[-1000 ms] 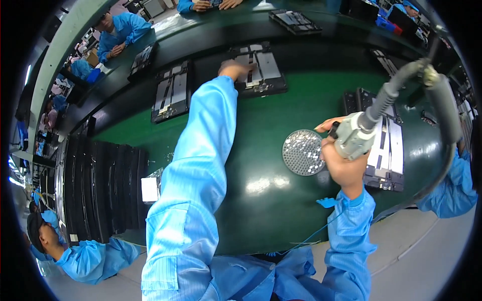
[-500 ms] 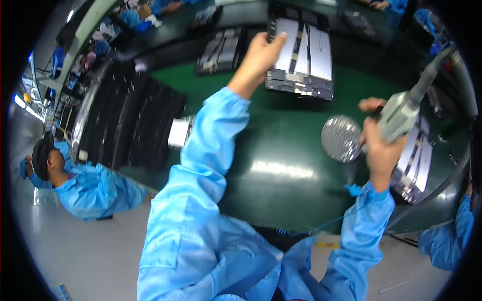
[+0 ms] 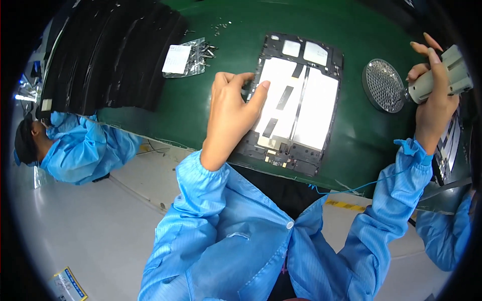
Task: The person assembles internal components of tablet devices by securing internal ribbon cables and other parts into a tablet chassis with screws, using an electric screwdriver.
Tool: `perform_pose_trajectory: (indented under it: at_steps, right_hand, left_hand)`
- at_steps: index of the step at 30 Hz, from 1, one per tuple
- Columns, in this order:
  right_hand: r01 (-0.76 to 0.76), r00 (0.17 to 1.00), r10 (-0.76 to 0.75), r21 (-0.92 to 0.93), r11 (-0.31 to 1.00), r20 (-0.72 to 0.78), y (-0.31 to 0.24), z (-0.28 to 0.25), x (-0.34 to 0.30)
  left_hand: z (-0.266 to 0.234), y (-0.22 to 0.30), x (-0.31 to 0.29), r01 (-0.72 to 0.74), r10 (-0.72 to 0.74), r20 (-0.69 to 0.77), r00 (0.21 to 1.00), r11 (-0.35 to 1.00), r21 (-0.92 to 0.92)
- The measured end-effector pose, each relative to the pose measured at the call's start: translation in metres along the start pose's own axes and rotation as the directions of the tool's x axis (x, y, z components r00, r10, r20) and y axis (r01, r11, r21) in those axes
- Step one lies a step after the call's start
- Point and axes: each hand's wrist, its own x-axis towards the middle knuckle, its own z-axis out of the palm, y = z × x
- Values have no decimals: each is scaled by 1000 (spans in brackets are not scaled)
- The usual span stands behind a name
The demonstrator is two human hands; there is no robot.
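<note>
An opened tablet (image 3: 314, 108) lies on the green table in front of me, its white battery panels and dark frame facing up. My left hand (image 3: 233, 105) grips its left edge, thumb on top and the other fingers at the side, partly hidden. At the right, my right hand (image 3: 434, 93) is wrapped round a pale grey power tool that looks like an electric screwdriver (image 3: 422, 89). The tool's narrow tip points left and meets the right rim of a round dish with a dimpled, grid-like face (image 3: 384, 85). Whether the tip holds a screw is too small to tell.
A clear bag of small metal parts (image 3: 197, 60) with a white label lies left of the tablet. Black sheets (image 3: 110, 55) stand at the far left. Another opened tablet (image 3: 447, 150) is beyond my right wrist. A co-worker in blue (image 3: 85, 150) is at the left.
My left hand has brought the tablet from the far side down to the near part of the table. The view has shifted, and my right hand still holds the tool near the dish.
</note>
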Motion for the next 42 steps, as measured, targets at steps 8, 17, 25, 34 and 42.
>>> perform_pose_trajectory:
  at_steps: [8,17,25,34,42]
  right_hand:
    - [24,1000,-24,36,999,5,1,4,-6]
    - [-53,998,55,83,995,-18,-5,6,-10]
    - [-26,1000,26,124,992,6,-1,5,-12]
    - [-29,1000,30,151,988,-6,2,2,-13]
    - [-140,988,151,209,968,-35,7,-5,-3]
  left_hand:
    - [-57,-100,64,-305,457,-386,801,867,393]
    - [-47,-119,70,-122,180,-167,969,943,309]
    - [-60,-79,68,-429,519,-185,834,823,371]
    - [-48,-87,98,-329,326,50,944,924,193]
    - [-46,-76,89,-435,446,-13,895,880,189]
